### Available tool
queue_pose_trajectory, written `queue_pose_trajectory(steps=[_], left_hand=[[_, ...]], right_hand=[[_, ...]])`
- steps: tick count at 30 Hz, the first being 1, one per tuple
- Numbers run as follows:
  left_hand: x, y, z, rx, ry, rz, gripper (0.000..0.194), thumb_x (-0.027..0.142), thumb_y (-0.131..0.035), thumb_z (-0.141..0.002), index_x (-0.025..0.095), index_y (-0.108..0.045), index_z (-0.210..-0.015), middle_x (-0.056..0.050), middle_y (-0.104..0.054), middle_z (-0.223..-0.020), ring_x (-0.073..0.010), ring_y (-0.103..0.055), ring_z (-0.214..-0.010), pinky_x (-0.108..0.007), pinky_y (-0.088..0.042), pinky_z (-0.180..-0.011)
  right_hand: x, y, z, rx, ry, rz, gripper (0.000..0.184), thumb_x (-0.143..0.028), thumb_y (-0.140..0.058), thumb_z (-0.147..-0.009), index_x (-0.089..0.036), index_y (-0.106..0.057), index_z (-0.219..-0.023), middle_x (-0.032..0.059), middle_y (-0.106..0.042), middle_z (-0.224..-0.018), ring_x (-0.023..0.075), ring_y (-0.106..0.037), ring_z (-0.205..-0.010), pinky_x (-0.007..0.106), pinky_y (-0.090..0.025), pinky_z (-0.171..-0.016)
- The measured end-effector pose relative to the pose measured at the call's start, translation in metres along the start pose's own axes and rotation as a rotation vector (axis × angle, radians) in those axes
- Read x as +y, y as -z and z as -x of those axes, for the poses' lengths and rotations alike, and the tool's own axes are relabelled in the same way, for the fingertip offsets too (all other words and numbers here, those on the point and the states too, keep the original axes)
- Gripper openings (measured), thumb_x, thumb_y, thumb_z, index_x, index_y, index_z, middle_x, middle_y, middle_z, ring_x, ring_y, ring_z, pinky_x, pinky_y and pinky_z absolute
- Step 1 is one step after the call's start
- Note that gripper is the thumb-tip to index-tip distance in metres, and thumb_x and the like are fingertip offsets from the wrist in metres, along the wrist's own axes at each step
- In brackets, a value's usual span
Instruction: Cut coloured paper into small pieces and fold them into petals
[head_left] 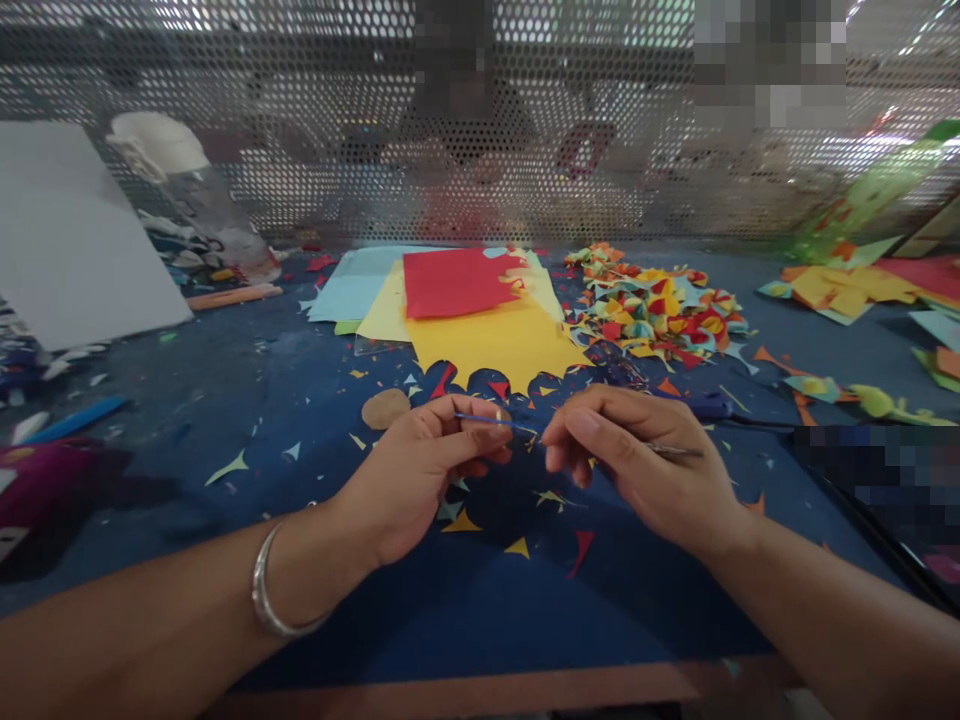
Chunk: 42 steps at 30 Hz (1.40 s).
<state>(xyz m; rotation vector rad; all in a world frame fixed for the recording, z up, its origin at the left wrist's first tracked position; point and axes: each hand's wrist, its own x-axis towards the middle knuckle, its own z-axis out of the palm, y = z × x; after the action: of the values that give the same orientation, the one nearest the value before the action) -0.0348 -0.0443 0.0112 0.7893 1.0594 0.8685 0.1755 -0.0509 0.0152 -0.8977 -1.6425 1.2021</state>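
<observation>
My left hand (420,450), with a silver bangle at the wrist, pinches a thin blue stick (480,417) between thumb and forefinger. The stick points toward my right hand (637,450), whose fingers are curled. A slim metal tool (679,451) sticks out from the back of that grip; its front end is hidden. The fingertips of the two hands are a small gap apart above the dark blue tabletop (525,620). Beneath them lie paper scraps, among them a yellow one (517,547) and a red one (581,552). A tan round piece (385,408) lies beside my left hand.
Behind my hands are yellow (487,340) and red (454,283) sheets with scalloped cuts, beside a heap of colourful paper pieces (667,310). A bottle (202,200) and white board (82,240) stand left, a dark device (885,500) right. A perforated metal screen (322,150) closes the back.
</observation>
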Motion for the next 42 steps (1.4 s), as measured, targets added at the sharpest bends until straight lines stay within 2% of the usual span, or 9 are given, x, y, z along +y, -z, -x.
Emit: queue_pose_trajectory(steps=[3,12,15,19,25,29,32,36,42], left_hand=[[0.001,0.000,0.000,-0.027,0.008,0.030,0.025,0.020,-0.085,-0.073,0.015,-0.068,-0.091,0.002,-0.072,-0.078,-0.0070,-0.067,-0.071,-0.016,-0.044,-0.063],[0.004,-0.001,0.002,-0.100,0.102,0.196,0.020,0.015,-0.089,-0.069,0.015,-0.073,-0.081,0.002,-0.073,-0.073,-0.0070,-0.070,-0.065,-0.014,-0.051,-0.061],[0.005,-0.001,0.002,-0.112,0.146,0.252,0.013,0.021,-0.085,-0.076,0.013,-0.074,-0.079,-0.001,-0.075,-0.072,-0.0095,-0.072,-0.065,-0.014,-0.055,-0.059],[0.007,-0.001,0.003,-0.058,0.200,0.269,0.023,0.032,-0.073,-0.091,0.013,-0.077,-0.077,-0.005,-0.076,-0.069,-0.0116,-0.073,-0.060,-0.015,-0.055,-0.052],[0.007,0.000,0.001,-0.127,0.182,0.205,0.012,0.022,-0.081,-0.082,0.013,-0.078,-0.075,-0.003,-0.077,-0.071,-0.0091,-0.073,-0.061,-0.011,-0.055,-0.053],[0.007,0.003,0.001,-0.197,0.062,0.099,0.017,0.025,-0.083,-0.080,0.014,-0.074,-0.071,-0.002,-0.077,-0.071,-0.0077,-0.071,-0.061,-0.011,-0.055,-0.056],[0.008,0.006,0.001,-0.233,-0.134,-0.052,0.015,0.025,-0.082,-0.083,0.015,-0.073,-0.075,-0.001,-0.077,-0.071,-0.0083,-0.071,-0.064,-0.013,-0.055,-0.060],[0.012,0.006,0.006,-0.207,-0.357,-0.205,0.008,0.022,-0.080,-0.084,0.017,-0.074,-0.085,0.000,-0.077,-0.070,-0.0092,-0.071,-0.065,-0.015,-0.056,-0.064],[0.018,0.005,0.014,-0.152,-0.442,-0.355,0.007,0.024,-0.079,-0.084,0.019,-0.079,-0.090,-0.003,-0.079,-0.074,-0.0133,-0.073,-0.068,-0.021,-0.057,-0.068]], right_hand=[[0.002,0.000,-0.001,-0.031,-0.057,-0.037,0.028,-0.040,-0.059,-0.101,-0.021,-0.074,-0.087,0.0007,-0.071,-0.075,0.0077,-0.060,-0.059,0.019,-0.048,-0.054],[0.008,0.001,-0.006,0.003,-0.108,-0.136,0.028,-0.040,-0.060,-0.100,-0.021,-0.075,-0.087,-0.0001,-0.072,-0.072,0.0069,-0.060,-0.056,0.018,-0.048,-0.052],[0.006,0.001,-0.006,0.004,-0.136,-0.172,0.029,-0.041,-0.061,-0.100,-0.021,-0.075,-0.085,-0.0004,-0.072,-0.070,0.0067,-0.060,-0.055,0.017,-0.047,-0.051],[0.004,0.000,-0.005,-0.003,-0.161,-0.187,0.029,-0.042,-0.061,-0.100,-0.021,-0.074,-0.085,-0.0007,-0.071,-0.069,0.0066,-0.060,-0.055,0.017,-0.047,-0.051],[0.003,0.000,-0.007,-0.001,-0.152,-0.204,0.029,-0.042,-0.061,-0.100,-0.020,-0.074,-0.086,-0.0004,-0.071,-0.067,0.0070,-0.060,-0.055,0.017,-0.047,-0.051],[0.001,-0.001,-0.007,0.017,-0.158,-0.218,0.029,-0.042,-0.062,-0.099,-0.020,-0.074,-0.085,-0.0004,-0.071,-0.065,0.0070,-0.060,-0.052,0.017,-0.046,-0.049],[0.000,-0.001,-0.006,0.033,-0.164,-0.238,0.028,-0.041,-0.064,-0.098,-0.019,-0.074,-0.084,-0.0005,-0.070,-0.065,0.0073,-0.060,-0.052,0.017,-0.046,-0.049],[-0.001,-0.001,-0.006,0.022,-0.164,-0.246,0.028,-0.041,-0.063,-0.099,-0.020,-0.074,-0.085,-0.0006,-0.070,-0.065,0.0074,-0.060,-0.052,0.017,-0.046,-0.049],[0.001,0.003,-0.006,0.006,-0.191,-0.207,0.031,-0.045,-0.065,-0.096,-0.019,-0.075,-0.084,0.0009,-0.070,-0.065,0.0083,-0.059,-0.051,0.019,-0.045,-0.048]])
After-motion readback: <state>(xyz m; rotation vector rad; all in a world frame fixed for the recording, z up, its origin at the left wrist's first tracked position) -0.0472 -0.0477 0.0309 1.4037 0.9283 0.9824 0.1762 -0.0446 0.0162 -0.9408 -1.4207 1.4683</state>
